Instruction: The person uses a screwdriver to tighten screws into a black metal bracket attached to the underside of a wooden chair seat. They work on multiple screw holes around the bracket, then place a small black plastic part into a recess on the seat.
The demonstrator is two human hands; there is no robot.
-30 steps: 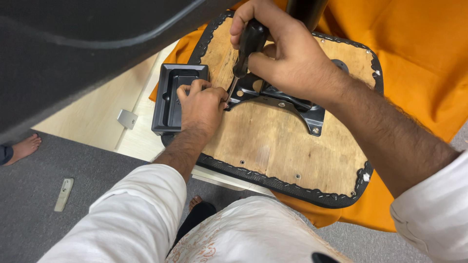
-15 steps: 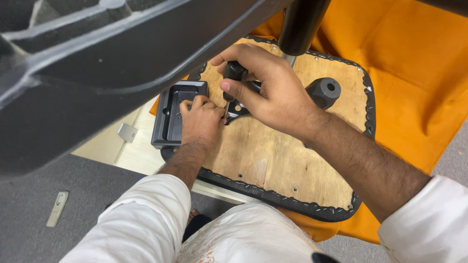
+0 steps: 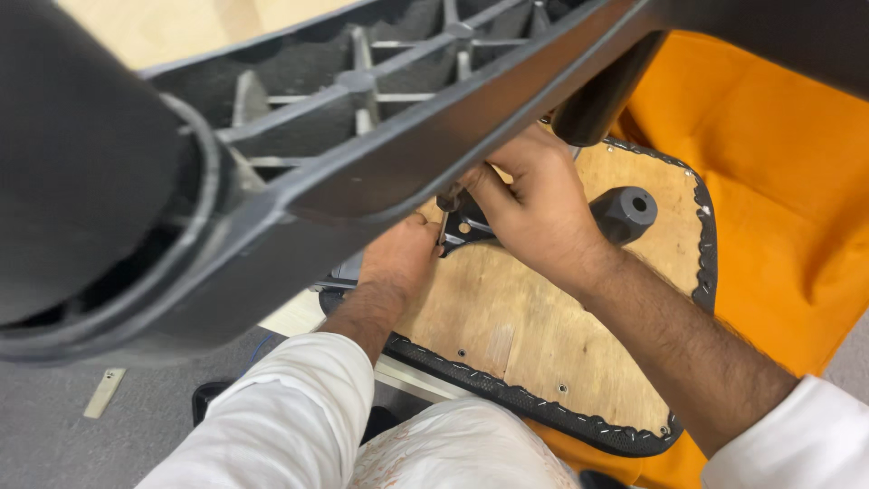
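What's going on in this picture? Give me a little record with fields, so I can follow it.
Setting: an upturned chair seat with a plywood underside lying on orange fabric
Left hand: rests on the wood beside a black metal bracket
Right hand: gripping a dark tool handle at the bracket
Near the camera: a large black ribbed plastic part hides part of the work
Also on the seat: a black cylindrical socket
Floor: grey carpet

Even indoor light, blurred foreground.
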